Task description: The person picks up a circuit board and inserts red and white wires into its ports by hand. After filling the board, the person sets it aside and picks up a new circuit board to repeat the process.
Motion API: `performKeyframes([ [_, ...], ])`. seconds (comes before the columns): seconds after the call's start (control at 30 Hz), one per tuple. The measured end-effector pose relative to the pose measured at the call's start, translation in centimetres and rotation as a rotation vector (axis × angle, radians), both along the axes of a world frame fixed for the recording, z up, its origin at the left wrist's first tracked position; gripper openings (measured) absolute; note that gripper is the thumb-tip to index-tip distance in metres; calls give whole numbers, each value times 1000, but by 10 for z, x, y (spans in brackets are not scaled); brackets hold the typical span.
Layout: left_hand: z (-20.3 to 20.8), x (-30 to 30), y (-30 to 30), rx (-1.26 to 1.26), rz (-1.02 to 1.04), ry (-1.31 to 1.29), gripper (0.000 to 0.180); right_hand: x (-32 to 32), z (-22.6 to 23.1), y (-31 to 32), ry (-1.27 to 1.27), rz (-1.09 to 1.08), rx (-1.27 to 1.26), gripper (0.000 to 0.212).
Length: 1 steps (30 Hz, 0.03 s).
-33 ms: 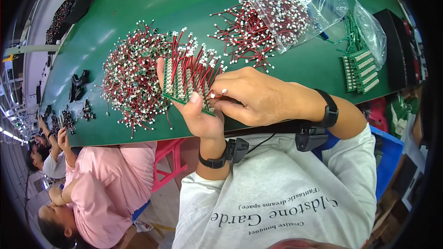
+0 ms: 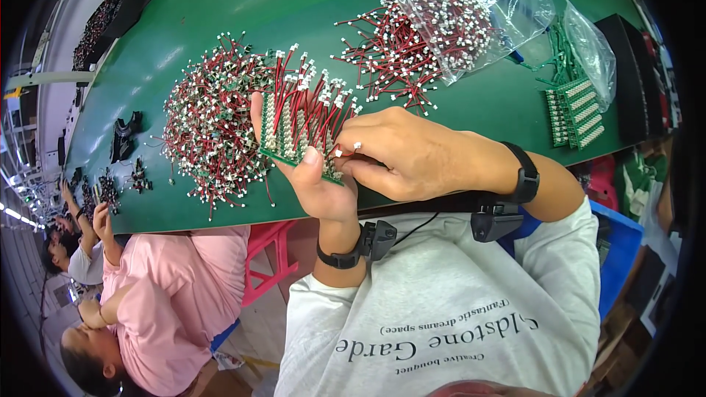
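My left hand point(image 2: 325, 197) holds a green circuit board panel point(image 2: 285, 132) tilted up over the table's near edge, thumb on its lower edge and fingers behind it. Rows of small white sockets cover the panel, and many carry red wire leads point(image 2: 321, 95) with white plugs standing up from them. At the panel's right side, my right hand point(image 2: 412, 154) is closed in a pinch on a red wire lead with a white plug point(image 2: 357, 146). Its fingertips are partly hidden, so I cannot tell whether the lead's other end sits in a socket.
On the green table point(image 2: 294, 4), a heap of small wired boards point(image 2: 213, 121) lies left of the panel. Loose red leads point(image 2: 397, 48) spill from a clear bag point(image 2: 515, 0) beyond. More panels point(image 2: 573, 114) rest at right. A co-worker in pink point(image 2: 176, 294) sits at left.
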<state>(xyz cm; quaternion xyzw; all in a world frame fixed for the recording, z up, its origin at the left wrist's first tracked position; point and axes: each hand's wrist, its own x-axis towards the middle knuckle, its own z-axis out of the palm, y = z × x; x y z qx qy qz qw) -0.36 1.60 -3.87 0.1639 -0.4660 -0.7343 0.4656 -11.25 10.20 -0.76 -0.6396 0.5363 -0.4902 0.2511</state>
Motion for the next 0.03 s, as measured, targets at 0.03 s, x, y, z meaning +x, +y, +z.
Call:
performKeyframes([
  [0.03,5,0,2,52,-6,15,90,0,-2,0,20,-7,-6,11],
])
